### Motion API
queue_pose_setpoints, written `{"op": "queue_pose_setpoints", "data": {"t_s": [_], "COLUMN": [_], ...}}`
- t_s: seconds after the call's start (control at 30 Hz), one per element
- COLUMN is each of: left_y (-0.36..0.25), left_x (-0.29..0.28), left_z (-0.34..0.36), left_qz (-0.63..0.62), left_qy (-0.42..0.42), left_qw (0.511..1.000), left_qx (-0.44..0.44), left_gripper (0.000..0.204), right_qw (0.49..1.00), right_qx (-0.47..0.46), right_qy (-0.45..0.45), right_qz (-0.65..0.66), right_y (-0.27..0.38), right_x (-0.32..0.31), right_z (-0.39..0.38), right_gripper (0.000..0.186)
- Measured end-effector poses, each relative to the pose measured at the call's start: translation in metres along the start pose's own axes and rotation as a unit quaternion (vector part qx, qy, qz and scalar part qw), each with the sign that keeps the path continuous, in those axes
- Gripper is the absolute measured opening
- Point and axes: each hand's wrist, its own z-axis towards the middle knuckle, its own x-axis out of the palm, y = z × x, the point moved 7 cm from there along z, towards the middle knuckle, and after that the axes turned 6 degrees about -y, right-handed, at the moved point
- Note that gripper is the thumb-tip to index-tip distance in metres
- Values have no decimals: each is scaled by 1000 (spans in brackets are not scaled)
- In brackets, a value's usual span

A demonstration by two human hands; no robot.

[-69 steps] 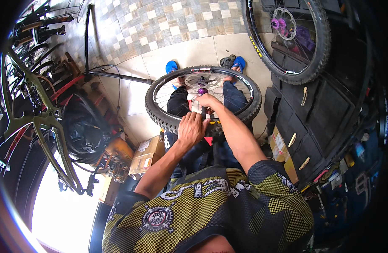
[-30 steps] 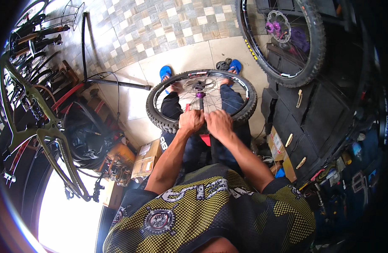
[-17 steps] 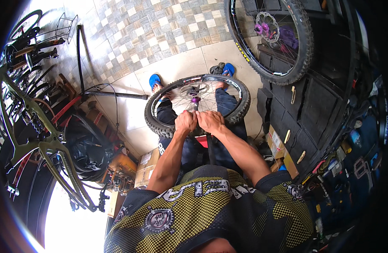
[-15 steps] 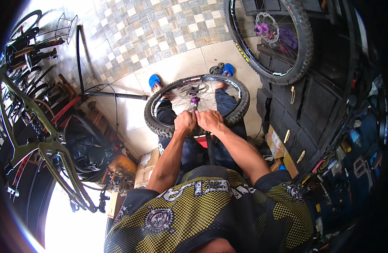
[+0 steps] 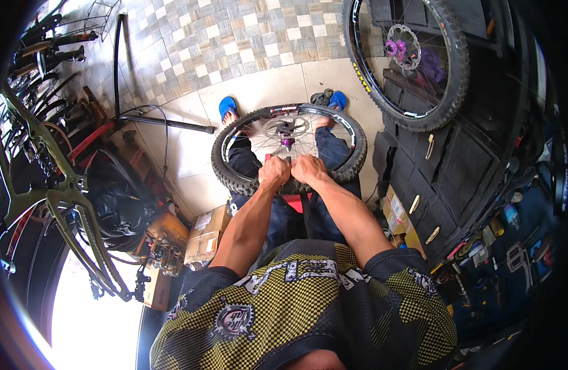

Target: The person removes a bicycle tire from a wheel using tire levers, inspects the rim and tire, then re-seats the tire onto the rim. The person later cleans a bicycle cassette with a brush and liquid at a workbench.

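Observation:
A bicycle wheel (image 5: 220,161) with a knobby black tyre lies tilted across my lap, its brake disc and purple hub (image 5: 286,142) facing up. My left hand (image 5: 275,171) is closed round the tyre and rim at the side nearest my body. Just to its right, my right hand (image 5: 308,168) grips the same stretch, with a narrow gap between the two fists. A small dark piece shows at that gap, too little to make out. My fingers' undersides are hidden by the wheel and knuckles.
Another wheel (image 5: 455,80) with a purple hub leans at the upper right against dark drawers (image 5: 463,166). Tools (image 5: 481,253) crowd the right side. An olive bike frame (image 5: 71,194) stands at the left, near a black stand leg (image 5: 167,123) and a cardboard box (image 5: 207,234).
My fists have drawn slightly apart along the tyre, still closed on it. The surroundings have shifted a little as the view moved.

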Motion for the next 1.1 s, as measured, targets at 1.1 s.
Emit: {"op": "queue_pose_setpoints", "data": {"t_s": [1.1], "left_y": [13], "left_x": [19], "left_z": [-37], "left_qz": [23], "left_qy": [-18], "left_qw": [999], "left_qx": [28], "left_gripper": [60], "right_qw": [973], "right_qx": [-62], "right_qy": [-220], "right_qz": [-24], "right_y": [-12], "right_x": [31], "right_z": [-44], "right_gripper": [64]}}
